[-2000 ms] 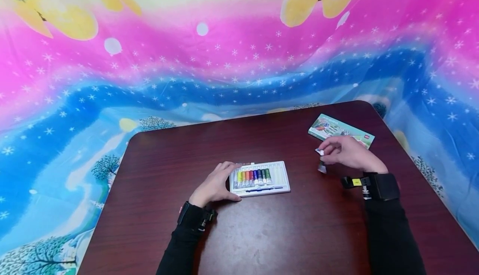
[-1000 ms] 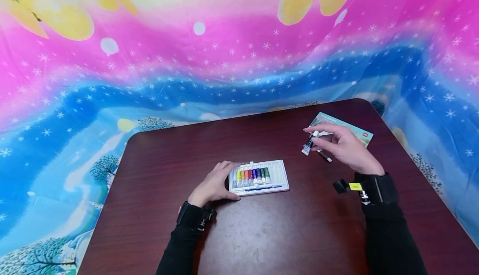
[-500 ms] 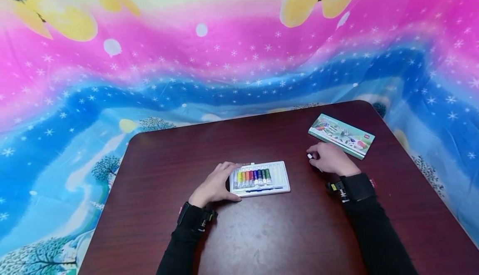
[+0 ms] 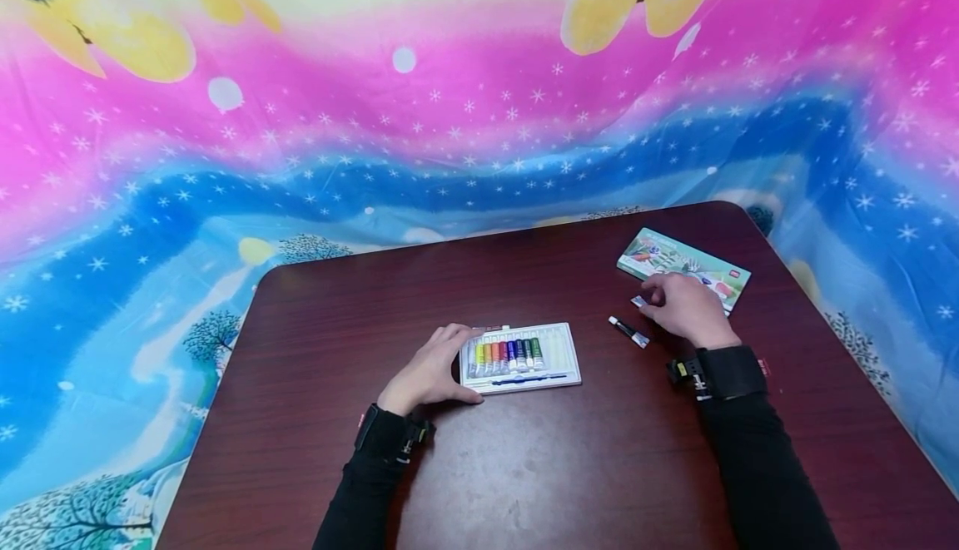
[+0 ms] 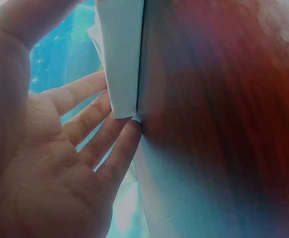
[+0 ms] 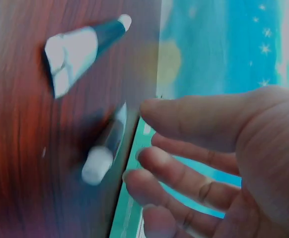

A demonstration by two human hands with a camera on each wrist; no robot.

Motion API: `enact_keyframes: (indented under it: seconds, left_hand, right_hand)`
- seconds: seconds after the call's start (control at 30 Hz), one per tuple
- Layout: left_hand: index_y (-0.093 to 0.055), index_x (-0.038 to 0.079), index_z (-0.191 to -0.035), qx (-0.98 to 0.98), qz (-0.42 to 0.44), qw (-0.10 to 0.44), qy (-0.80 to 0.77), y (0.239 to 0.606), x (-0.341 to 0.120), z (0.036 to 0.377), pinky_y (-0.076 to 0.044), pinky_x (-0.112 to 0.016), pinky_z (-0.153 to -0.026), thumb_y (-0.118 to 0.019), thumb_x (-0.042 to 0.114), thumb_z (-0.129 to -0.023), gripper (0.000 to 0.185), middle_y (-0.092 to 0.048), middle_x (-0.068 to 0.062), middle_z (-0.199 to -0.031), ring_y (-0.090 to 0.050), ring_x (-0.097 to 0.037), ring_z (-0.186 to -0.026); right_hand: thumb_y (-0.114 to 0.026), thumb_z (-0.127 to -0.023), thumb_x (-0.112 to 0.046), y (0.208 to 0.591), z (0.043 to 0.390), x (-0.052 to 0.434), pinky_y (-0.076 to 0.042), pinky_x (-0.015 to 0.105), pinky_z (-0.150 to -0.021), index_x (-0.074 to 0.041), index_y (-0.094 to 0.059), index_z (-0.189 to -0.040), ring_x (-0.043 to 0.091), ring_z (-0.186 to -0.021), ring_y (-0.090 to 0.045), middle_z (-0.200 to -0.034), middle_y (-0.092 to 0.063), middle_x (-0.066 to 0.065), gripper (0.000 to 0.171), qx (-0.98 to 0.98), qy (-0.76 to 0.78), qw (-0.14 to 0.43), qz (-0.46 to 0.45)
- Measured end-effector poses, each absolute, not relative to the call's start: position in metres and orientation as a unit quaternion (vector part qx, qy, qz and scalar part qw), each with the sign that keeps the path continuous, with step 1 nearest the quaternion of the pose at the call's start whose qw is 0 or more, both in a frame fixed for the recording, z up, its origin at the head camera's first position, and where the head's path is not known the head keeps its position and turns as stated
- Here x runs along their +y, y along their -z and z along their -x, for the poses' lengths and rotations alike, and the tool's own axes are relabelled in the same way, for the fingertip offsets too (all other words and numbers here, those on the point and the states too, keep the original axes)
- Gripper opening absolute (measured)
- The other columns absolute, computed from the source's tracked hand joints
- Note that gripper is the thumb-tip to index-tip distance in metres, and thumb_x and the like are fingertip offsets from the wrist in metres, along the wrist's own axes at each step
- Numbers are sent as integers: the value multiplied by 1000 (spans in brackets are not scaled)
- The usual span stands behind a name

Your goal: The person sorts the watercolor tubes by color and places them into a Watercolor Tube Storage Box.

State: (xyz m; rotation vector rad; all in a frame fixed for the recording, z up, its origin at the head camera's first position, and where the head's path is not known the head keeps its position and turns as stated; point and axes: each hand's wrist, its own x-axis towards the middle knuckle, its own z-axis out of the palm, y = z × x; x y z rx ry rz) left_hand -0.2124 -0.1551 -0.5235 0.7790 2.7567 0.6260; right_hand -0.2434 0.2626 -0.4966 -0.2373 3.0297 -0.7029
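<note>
Fingers of the right hand hang loosely curled over the desk, gripping nothing. In the right wrist view they hover just beside a small tube, blurred, with its white cap nearest the camera; whether they touch it, hard to tell. A second tube, dark with a white cap, lies flat on the desk just left of that hand, apart from it. Just beyond the hand, on the far right of the desk, sits a flat green box.

Over on the left, the left hand rests on the desk with its fingers nearly straight, pressed against the left edge of the white tray, not curled round it. The tray lies near the middle of the desk, a row of coloured paint tubes filling its left part, a thin blue brush along its near edge.
</note>
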Motion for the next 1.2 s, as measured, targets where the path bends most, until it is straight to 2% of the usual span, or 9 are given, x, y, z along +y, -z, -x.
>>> enact_keyframes:
  seconds: [0.3,0.4,0.5,0.6,0.73,0.8,0.87,1.0,1.2]
  left_hand:
    - [-40,23,-145,938,-256,107,-209,523,-156,212,-41,-39,-101,-86,52,-61,100,-44,4,-136,-39,-14,-124]
    - [-40,22,-145,936,-259,109,-213,524,-154,212,-41,-39,-101,-86,52,-62,100,-44,3,-137,-38,-15,-124]
    - [-39,22,-145,934,-260,111,-217,525,-153,212,-42,-40,-101,-86,52,-61,100,-44,3,-137,-38,-15,-123]
    - [-39,23,-145,935,-256,110,-218,524,-153,212,-42,-39,-101,-86,52,-60,101,-43,4,-136,-38,-14,-123]
    - [-39,23,-145,935,-254,108,-223,524,-154,213,-42,-40,-102,-86,54,-59,103,-41,4,-140,-37,-14,-125]
    - [-38,24,-146,934,-251,113,-226,524,-155,214,-40,-43,-104,-85,57,-59,105,-37,4,-145,-34,-16,-130]
    - [-37,24,-147,935,-249,119,-225,523,-155,215,-38,-45,-105,-83,62,-59,106,-33,3,-151,-32,-17,-135]
    - [-37,23,-148,937,-244,128,-216,523,-154,221,-36,-45,-106,-71,71,-66,101,-34,2,-152,-33,-19,-136]
    - [-51,25,-140,938,-258,109,-202,518,-144,236,-34,-43,-108,-45,60,-94,58,-47,0,-145,-41,-20,-131]
  right_hand:
    - [-70,-86,-21,505,246,252,-41,38,-61,-6,-67,-115,23,-73,-55,-86,-63,9,33,971,226,-12,78]
    - [-70,-86,-19,509,246,235,-45,42,-69,-7,-67,-117,25,-81,-58,-92,-64,8,33,965,230,-42,115]
    - [-70,-88,-21,510,244,210,-47,45,-82,-12,-66,-121,24,-98,-57,-106,-64,6,34,954,235,-54,177]
    - [-73,-85,-30,509,237,182,-47,44,-90,-18,-59,-132,21,-110,-52,-121,-59,3,51,930,264,-4,255]
    - [-84,-68,-46,508,226,157,-47,42,-91,-23,-45,-144,18,-114,-47,-132,-51,1,89,903,282,83,312]
    - [-86,-62,-50,509,223,151,-47,42,-91,-23,-43,-145,18,-113,-47,-132,-49,1,97,904,271,97,316]
    - [-87,-61,-49,511,222,149,-47,41,-91,-22,-43,-145,19,-112,-47,-131,-49,1,99,908,263,100,312]
    - [-88,-62,-45,513,222,150,-48,42,-91,-22,-44,-144,19,-113,-47,-131,-48,2,96,910,263,106,303]
    - [-87,-62,-47,514,223,151,-48,42,-92,-22,-45,-144,20,-112,-47,-130,-48,2,95,908,267,118,301]
